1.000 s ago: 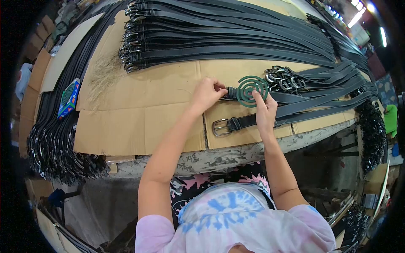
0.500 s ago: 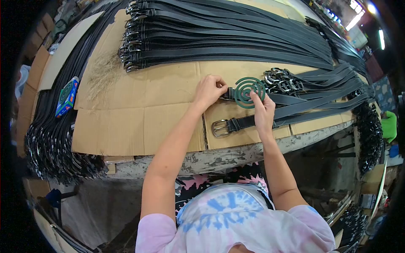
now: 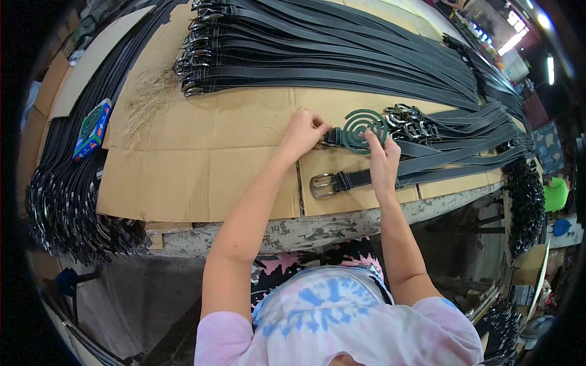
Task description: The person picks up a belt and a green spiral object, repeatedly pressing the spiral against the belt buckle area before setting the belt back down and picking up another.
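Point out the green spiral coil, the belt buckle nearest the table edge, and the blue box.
green spiral coil (image 3: 364, 130), head view, centre rings
belt buckle (image 3: 321, 185), head view, metal frame
blue box (image 3: 91, 129), head view, top face

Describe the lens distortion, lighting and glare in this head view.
Head view: strong fisheye, table edge bowed, corners vignetted black; ceiling lights blown out top right; glints on belt buckles; both hands and green coil evenly lit and sharp.
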{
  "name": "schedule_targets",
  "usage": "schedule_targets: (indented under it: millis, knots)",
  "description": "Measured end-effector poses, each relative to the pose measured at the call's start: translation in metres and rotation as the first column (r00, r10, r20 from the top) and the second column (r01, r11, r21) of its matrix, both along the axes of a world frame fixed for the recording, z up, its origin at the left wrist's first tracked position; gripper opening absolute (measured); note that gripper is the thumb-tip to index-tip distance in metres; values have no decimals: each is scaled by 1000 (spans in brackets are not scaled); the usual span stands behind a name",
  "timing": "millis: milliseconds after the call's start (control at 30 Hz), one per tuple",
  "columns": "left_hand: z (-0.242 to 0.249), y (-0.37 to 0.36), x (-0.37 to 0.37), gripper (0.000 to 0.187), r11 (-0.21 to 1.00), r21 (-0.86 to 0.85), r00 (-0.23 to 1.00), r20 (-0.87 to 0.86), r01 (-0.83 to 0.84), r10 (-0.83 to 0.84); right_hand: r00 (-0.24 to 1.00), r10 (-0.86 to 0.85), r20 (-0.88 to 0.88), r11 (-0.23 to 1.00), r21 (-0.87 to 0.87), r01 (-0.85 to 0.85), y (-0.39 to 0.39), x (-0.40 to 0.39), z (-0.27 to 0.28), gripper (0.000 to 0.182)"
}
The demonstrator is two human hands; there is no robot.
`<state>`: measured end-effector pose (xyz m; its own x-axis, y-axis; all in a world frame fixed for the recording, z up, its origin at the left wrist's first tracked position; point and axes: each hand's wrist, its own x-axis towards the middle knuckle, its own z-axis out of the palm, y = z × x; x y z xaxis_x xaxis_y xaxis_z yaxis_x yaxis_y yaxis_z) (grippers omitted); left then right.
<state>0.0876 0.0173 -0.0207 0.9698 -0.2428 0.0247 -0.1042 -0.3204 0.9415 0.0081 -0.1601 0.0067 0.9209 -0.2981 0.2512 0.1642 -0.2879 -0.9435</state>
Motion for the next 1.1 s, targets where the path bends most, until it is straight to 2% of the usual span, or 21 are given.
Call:
schedule_targets:
  millis: [67,167,300,567,700,767,900,1033,1100]
  knots:
    - [-11,-3,2,17,997,81,991,135,-11,0,1000,4,-4,992,129,-3,-2,0,-3,18]
    - [-16,-4,1,16,994,107,981,193,5,-25,1000,-2,10,993,118,1,-5,-1,-7,18]
    - [-9,-8,-6,14,994,106,981,195,-15,-6,1000,-9,2,991,135,8,-6,-2,-7,18]
    - [-5,-14,-8,17,974,213,962,273,-74,13,999,-46,18,987,153,43,-2,-2,-6,18]
    - [-3,-14,-4,18,978,204,974,227,-33,-15,999,-51,9,986,159,49,-1,-3,-4,17]
    - [0,-12,-5,20,962,274,963,263,-18,-57,999,-48,6,986,160,47,-2,-4,-3,17]
    - [-7,-17,-3,23,969,235,962,275,-75,8,1000,-15,8,980,201,13,-1,-3,-4,17]
    - [-14,-18,-2,22,980,167,953,298,-106,53,1000,15,-12,989,147,-13,-2,0,-5,18]
    - [-18,-17,-1,24,984,130,952,295,-118,75,998,59,-33,998,16,-59,0,1,-3,19]
